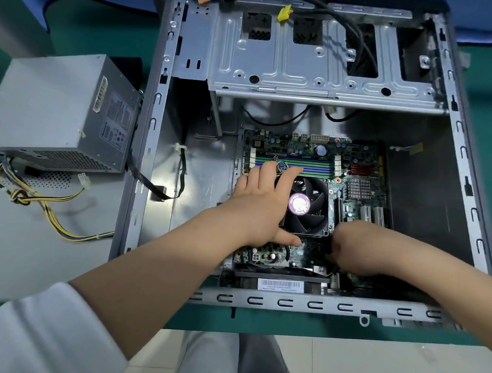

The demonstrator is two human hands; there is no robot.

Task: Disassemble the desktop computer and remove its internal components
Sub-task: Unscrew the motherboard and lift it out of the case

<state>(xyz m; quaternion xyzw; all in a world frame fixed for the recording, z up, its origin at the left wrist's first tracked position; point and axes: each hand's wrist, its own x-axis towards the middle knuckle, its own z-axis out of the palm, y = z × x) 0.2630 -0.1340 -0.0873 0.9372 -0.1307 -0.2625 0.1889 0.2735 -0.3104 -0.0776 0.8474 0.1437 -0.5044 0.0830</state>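
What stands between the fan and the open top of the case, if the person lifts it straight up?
Only the left hand, which lies spread over the fan. Above it nothing else shows; the metal drive cage sits further back in the case. The right hand is beside the fan.

- Bright, even light from above; the forearms and the left hand (262, 204) look pale and slightly washed out.
- Soft glare lies on the metal floor of the case (157, 117) and on the drive cage (304, 66).
- Deep shadow fills the case's right inner wall and the spot under the right hand (353, 250).
- Wide-angle bend: the case's rims bow outward toward the picture's edges.
- The middle is sharp; the board (363, 176) shows fine detail.
- The sleeve (28, 331) and the desk's (76, 26) far corners are smeared and soft.
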